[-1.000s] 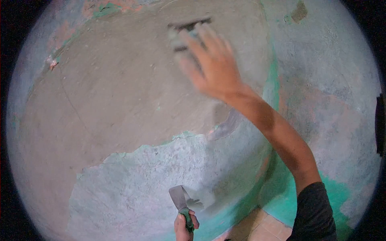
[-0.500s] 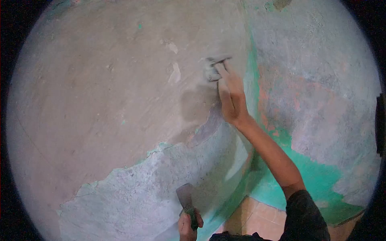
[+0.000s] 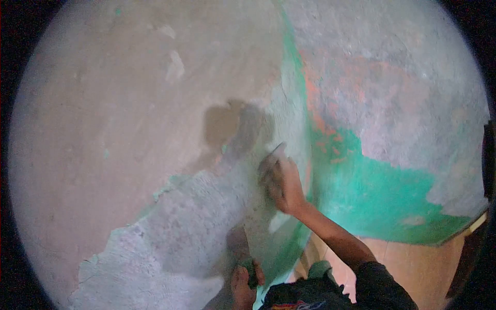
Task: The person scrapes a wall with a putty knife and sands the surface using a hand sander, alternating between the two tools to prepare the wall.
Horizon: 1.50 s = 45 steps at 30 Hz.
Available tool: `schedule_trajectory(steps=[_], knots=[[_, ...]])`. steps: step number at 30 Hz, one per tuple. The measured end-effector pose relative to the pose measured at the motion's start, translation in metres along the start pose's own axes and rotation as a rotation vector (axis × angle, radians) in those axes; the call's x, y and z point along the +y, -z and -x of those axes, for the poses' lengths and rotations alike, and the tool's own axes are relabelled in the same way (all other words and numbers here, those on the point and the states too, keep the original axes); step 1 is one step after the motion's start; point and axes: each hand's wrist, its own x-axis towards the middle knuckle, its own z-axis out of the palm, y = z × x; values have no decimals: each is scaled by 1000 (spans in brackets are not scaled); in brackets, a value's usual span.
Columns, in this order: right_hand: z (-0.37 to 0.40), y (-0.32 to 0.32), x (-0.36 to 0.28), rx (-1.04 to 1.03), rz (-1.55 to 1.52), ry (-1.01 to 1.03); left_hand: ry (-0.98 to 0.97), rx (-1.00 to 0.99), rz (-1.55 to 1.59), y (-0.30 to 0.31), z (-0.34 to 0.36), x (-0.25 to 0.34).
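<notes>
My right hand (image 3: 289,181) is closed around a flat, grey, blade-like tool (image 3: 268,163) and presses it to the wall near the corner. Motion blur hides the tool's exact kind. Low in the view, my left hand (image 3: 241,285) grips the dark handle of a putty knife (image 3: 237,242), its broad blade pointing up in front of the wall. The wall's upper part (image 3: 119,88) is brownish grey. Below a ragged edge lies a paler, rough patch (image 3: 181,227), and a smooth pale green-grey strip (image 3: 289,113) runs along the corner.
To the right, the adjoining wall (image 3: 413,113) carries grey and orange patches, with bright green paint (image 3: 377,196) lower down. A tiled floor (image 3: 398,261) shows below it. Something dark (image 3: 467,258) stands at the right edge.
My right hand has swept down along the corner with its tool, and pale coating now shows on the strip above it. My left hand stays low. The view has shifted right and down.
</notes>
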Motion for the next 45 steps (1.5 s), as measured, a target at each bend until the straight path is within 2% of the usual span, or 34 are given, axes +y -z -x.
schedule_trajectory(steps=[1, 4, 5, 8, 9, 12, 15, 18, 21, 24, 28, 30, 33, 36, 39, 42, 45], knots=[[2, -8, 1, 169, -133, -90, 10, -49, 5, 9, -4, -3], [74, -42, -1, 90, 39, 84, 75, -146, 40, 13, -5, 4], [87, -36, -10, 23, 99, 297, 107, -170, 59, 12, -5, 6], [128, -52, 32, -77, 99, -25, 162, -217, 101, 23, -8, -1], [131, -64, 44, 29, -10, -286, 149, -218, 99, 21, -4, 0], [159, -92, 2, 160, -151, -374, 136, -247, 99, 8, -8, 7], [198, -78, -32, -123, 72, -79, 192, -254, 120, 9, -11, -1], [179, -81, -10, 169, -335, -553, 178, -224, 127, 2, -11, -5], [200, -85, -26, -41, -243, -553, 225, -193, 147, -6, -12, -4], [207, -80, -36, -74, -222, -500, 243, -190, 143, -15, -22, -10], [160, -76, 27, 37, -237, -543, 205, -159, 132, -22, -25, -13], [146, -73, 39, 173, -221, -466, 202, -129, 146, -28, -27, -16], [157, -53, 11, 22, -222, -417, 195, -117, 170, -41, -35, -22], [113, -37, 55, -26, -166, -400, 131, -147, 136, -56, -42, -25], [28, 7, 56, 74, -53, -92, 28, -165, 73, -81, -52, -22], [-45, 52, 42, -95, 186, 518, -72, -133, 42, -108, -66, -14], [-137, 74, 45, 111, 116, 325, -136, -136, 100, -127, -79, -13]])
